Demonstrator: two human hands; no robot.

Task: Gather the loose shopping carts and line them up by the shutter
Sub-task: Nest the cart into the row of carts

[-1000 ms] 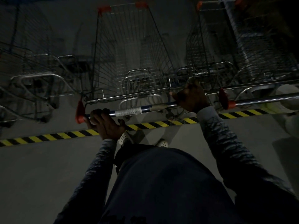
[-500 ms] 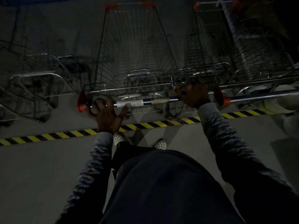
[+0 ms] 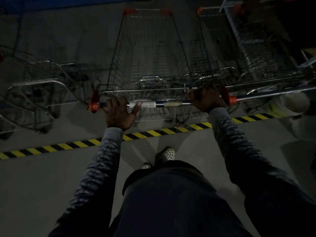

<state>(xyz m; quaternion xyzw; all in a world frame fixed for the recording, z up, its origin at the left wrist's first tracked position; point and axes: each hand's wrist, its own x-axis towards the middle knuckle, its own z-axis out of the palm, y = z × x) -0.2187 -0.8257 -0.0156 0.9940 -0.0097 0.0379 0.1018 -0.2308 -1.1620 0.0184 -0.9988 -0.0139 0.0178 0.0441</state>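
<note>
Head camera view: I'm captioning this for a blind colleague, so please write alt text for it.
In dim light, a person stands at a wire shopping cart, right hand gripping its handle, left hand resting on it with fingers spread. Other carts stand to either side, and a yellow-and-black striped line crosses the floor.

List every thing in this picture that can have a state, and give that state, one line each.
middle cart: upright, basket empty.
handle: level, with both hands on it.
left hand: fingers spread over the handle.
right hand: curled round the handle.
right cart: upright, close beside the middle cart.
left cart: standing apart, too dark to tell more.
striped tape: flat on the floor.
</note>
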